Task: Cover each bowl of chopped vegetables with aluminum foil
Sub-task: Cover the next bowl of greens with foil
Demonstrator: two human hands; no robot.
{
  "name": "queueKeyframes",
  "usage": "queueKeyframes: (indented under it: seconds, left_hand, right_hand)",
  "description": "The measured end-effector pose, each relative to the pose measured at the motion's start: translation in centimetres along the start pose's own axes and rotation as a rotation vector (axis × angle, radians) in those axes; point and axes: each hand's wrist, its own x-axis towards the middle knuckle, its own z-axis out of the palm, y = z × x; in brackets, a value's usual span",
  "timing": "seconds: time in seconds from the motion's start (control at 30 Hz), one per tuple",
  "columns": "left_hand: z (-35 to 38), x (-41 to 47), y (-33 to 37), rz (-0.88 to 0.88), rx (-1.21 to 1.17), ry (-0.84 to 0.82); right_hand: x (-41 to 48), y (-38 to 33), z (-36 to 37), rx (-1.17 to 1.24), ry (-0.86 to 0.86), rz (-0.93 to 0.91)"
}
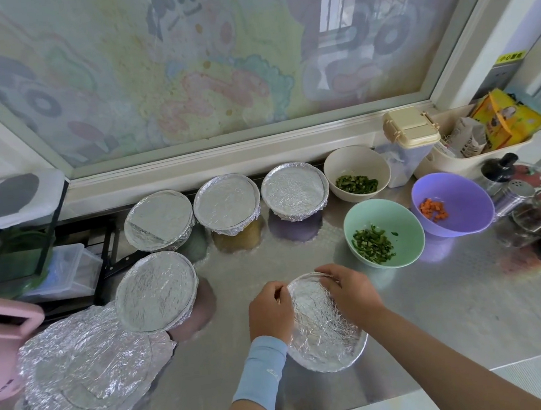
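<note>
A foil-topped bowl (pixel 324 331) sits on the steel counter near the front edge. My left hand (pixel 270 311) grips its left rim and my right hand (pixel 352 291) curls over its far right rim, both pressing the foil down. Several other foil-covered bowls stand to the left and behind: one (pixel 155 291), one (pixel 159 219), one (pixel 226 202), one (pixel 294 189). Uncovered are a white bowl (pixel 356 164) with green pieces, a mint bowl (pixel 394 220) with chopped greens, and a purple bowl (pixel 458 198) with carrot cubes.
Loose crumpled foil sheets (pixel 81 378) lie at the front left beside a pink object (pixel 0 346). Jars and a shaker (pixel 520 196) crowd the right side. A cream tub (pixel 473 151) with packets and a lidded container (pixel 410 130) stand by the window ledge.
</note>
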Motion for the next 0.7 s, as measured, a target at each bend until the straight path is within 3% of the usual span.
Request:
queueKeyframes:
  seconds: [0.17, 0.5, 0.7]
  left_hand:
    - [0.3, 1.1, 1.3, 0.153, 0.033, -0.168]
    - [1.4, 1.6, 0.3, 0.131, 0.017, -0.133]
    - [1.2, 2.2, 1.3, 0.235, 0.095, -0.176]
  right_hand:
    - [0.1, -0.2, 0.6, 0.019, 0.026, 0.022]
    - [0.6, -0.2, 0.3, 0.007, -0.025, 0.013]
    - [0.7, -0.5, -0.3, -0.022, -0.095, -0.021]
